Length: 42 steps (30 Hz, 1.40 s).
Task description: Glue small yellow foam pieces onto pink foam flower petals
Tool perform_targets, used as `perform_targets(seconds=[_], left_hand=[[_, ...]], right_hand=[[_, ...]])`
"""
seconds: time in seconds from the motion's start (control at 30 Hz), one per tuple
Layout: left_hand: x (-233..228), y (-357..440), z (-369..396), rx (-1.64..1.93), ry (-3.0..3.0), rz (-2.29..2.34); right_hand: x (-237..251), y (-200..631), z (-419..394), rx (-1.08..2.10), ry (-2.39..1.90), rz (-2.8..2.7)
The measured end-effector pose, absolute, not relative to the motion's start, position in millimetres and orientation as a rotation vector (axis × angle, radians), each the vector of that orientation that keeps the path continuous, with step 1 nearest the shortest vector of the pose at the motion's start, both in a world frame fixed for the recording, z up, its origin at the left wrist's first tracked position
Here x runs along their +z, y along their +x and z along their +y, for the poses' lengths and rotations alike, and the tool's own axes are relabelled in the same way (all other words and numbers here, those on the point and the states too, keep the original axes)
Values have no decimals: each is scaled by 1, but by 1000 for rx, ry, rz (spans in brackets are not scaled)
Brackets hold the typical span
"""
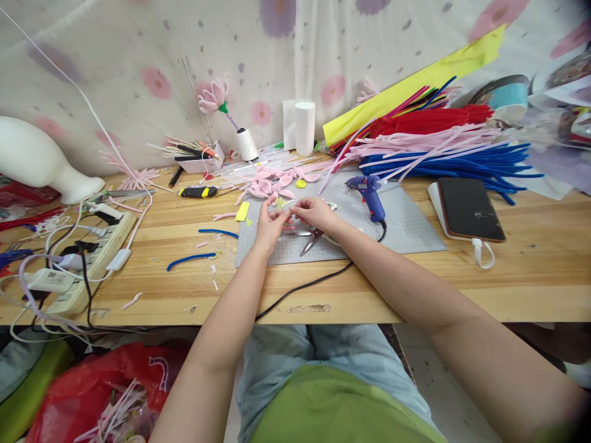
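Note:
Over the grey cutting mat (410,224), my left hand (271,223) and my right hand (314,213) meet fingertip to fingertip. Both are closed in a pinch; whatever is between the fingers is too small to make out. Scissors (310,243) lie on the mat just under my right hand, their handles partly hidden by my wrist. Pink pipe-cleaner petals (265,183) are heaped just beyond my fingers, with a small round yellow piece (300,183) among them. A yellow paper slip (242,211) rests left of my left hand. To the right stands a blue glue gun (370,195).
Bundles of blue pipe cleaners (443,165) and red ones (434,120) fill the back right. A black phone-like device (471,209) lies right. Blue stem pieces (190,261), a utility knife (197,192) and a power strip (99,258) are left. A black cord (305,285) crosses the front.

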<state>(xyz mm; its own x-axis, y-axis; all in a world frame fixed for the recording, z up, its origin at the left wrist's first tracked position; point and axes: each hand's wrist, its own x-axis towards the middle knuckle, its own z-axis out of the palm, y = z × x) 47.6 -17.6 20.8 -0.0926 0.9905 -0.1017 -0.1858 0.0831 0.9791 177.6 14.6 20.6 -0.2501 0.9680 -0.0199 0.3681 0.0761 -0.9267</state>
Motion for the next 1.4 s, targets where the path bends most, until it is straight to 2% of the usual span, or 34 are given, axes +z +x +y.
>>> perform_targets(seconds=[0.17,0.37,0.57,0.7,0.9,1.17,1.4], left_hand=[[23,45,-18,1331,934,1184],[25,39,-17,1324,840,1189],[26,38,-17,1331,854,1186],[25,37,-16,1358,871,1183],[24,33,-14,1407,849,1165],[23,34,-10,1391,758,1137],[25,37,-14,1325,774,1156]], right_hand=[[32,190,19,1061,-1304,-1858],[61,246,14,665,-1382,-2576],[51,270,-4,324,-1259,-2905],[44,264,-6,190,-1220,-2928],[47,264,-1,195,-1130,-2893],[49,273,9,635,-1400,-2316],[34,229,7,197,-1453,-2332]])
